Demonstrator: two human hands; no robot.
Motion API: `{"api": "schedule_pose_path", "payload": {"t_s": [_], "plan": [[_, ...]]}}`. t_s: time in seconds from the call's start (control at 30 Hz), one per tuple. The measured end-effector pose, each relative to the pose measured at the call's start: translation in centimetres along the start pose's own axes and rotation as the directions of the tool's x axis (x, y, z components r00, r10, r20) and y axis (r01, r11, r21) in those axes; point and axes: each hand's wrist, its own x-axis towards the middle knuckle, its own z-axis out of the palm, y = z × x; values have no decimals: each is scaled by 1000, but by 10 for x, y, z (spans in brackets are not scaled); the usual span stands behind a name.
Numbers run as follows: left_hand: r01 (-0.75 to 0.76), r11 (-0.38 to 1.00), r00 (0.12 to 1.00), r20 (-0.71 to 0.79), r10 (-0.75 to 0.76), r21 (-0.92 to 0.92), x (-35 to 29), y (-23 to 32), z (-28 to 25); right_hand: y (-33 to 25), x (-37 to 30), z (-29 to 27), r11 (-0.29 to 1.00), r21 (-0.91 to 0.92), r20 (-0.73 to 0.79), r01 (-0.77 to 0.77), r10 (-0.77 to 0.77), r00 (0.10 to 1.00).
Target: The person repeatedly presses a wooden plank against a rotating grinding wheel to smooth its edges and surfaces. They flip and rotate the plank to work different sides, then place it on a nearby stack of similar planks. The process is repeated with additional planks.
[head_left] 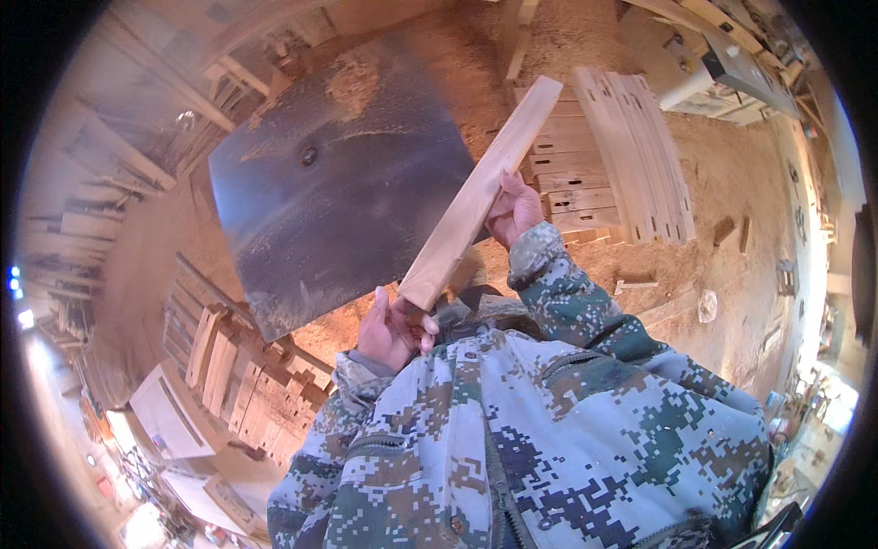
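Observation:
A plain, pale wooden board [482, 197] is held slanting in front of my body, its far end up to the right and its near end close to my jacket. My right hand [515, 212] is closed around its right edge, near the middle. At the near end, my left hand [391, 331] has its fingers curled at the board's end, while the thumb stands up apart from it. Left of and below the board is a dark metal machine table [366, 215], with a small round fitting [309, 156] and sawdust on its top.
Slotted wooden pieces [636, 151] are stacked right of the board. More timber [265, 389] stands at the lower left beside the metal table. Sawdust covers the floor [732, 183], where small offcuts [724, 231] lie. Long planks [128, 156] lean at the far left.

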Motion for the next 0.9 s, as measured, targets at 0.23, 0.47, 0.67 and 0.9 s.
{"api": "schedule_pose_path", "payload": {"t_s": [0.23, 0.47, 0.67, 0.9], "plan": [[48, 985, 988, -155, -22, 168, 35, -10, -104, -55, 35, -38, 940, -308, -125, 150, -196, 973], [58, 968, 930, -365, 37, 246, 6, -27, -303, -143, 49, -66, -1, -984, -153, -181, -528, 835], [208, 464, 836, -403, 372, 861, -22, -37, -382, -151, 33, -143, -509, -809, 97, -294, -609, 787], [369, 559, 719, -609, 335, 742, -30, -35, -340, -117, -28, -222, -242, -894, 10, -378, -852, 523]]}}
